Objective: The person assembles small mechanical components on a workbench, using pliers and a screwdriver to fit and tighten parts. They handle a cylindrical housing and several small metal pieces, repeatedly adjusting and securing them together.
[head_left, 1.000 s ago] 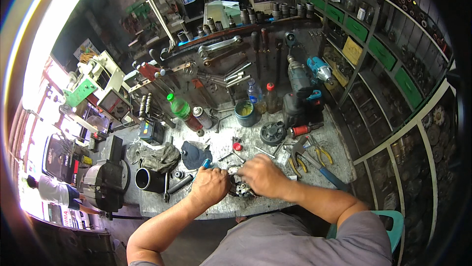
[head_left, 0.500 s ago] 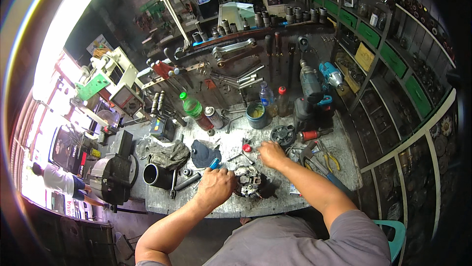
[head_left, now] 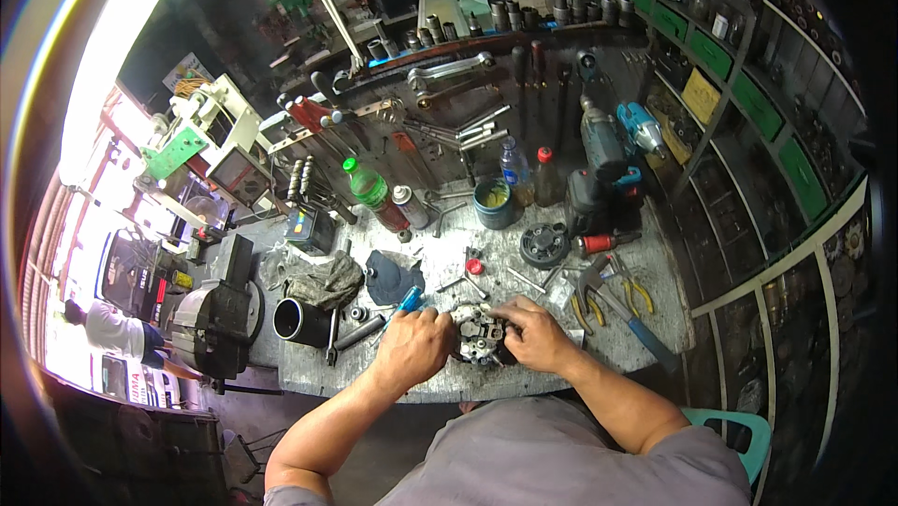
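Note:
A round metal part with an open, bolted face, resembling an alternator end (head_left: 483,330), lies at the bench's near edge, between my hands. My left hand (head_left: 412,349) is closed at its left side, around a blue-handled tool (head_left: 409,299) whose kind is mostly hidden. My right hand (head_left: 535,334) rests at the part's right edge, fingers bent and pressed together; whatever they pinch is too small to make out. Just beyond the part are a red cap (head_left: 474,267) and a small T-shaped metal tool (head_left: 465,287).
A hammer (head_left: 625,312) and yellow-handled pliers (head_left: 640,296) lie to the right, near a round dark housing (head_left: 544,245). Farther back stand a blue tub (head_left: 493,205), bottles (head_left: 372,194) and a cordless drill (head_left: 599,155). Left are a black cylinder (head_left: 301,321), rag (head_left: 327,280) and vise (head_left: 217,319).
My right hand has come back from the bench beyond the metal part to its right edge. My left hand stays beside the part with the blue-handled tool. The view has shifted slightly.

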Demonstrator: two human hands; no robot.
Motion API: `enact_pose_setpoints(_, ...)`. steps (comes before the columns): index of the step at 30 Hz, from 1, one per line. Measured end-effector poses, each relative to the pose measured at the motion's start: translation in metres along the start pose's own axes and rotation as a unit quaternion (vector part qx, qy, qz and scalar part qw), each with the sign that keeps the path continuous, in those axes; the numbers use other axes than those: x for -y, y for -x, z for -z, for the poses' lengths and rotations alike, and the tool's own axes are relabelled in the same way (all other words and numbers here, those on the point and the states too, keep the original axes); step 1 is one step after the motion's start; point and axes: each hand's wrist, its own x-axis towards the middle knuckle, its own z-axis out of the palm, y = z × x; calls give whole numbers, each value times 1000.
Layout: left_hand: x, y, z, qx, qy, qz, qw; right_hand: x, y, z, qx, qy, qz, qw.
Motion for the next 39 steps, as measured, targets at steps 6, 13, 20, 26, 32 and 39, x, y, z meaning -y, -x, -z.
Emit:
enact_pose_setpoints(6,5,-8,-5,-5,-15,-2,1000,1,2,-2,-5,26,6,1000)
enact_pose_setpoints(13,8,2,-2,34,13,-6,999,6,3,-7,-18,35,-7,999)
enact_pose_setpoints(20,8,5,-21,-31,57,25,998,1,5,-8,-23,46,-12,999)
enact_pose_setpoints(26,15,0,-38,-70,56,13,996,-5,2,-10,-33,114,52,992)
enact_pose_setpoints(32,2,7,-44,-57,53,54,996,-14,-2,-11,-11,81,25,996)
enact_pose_setpoints(39,5,-4,-51,-100,-1,56,993,2,-1,-8,7,103,-7,995)
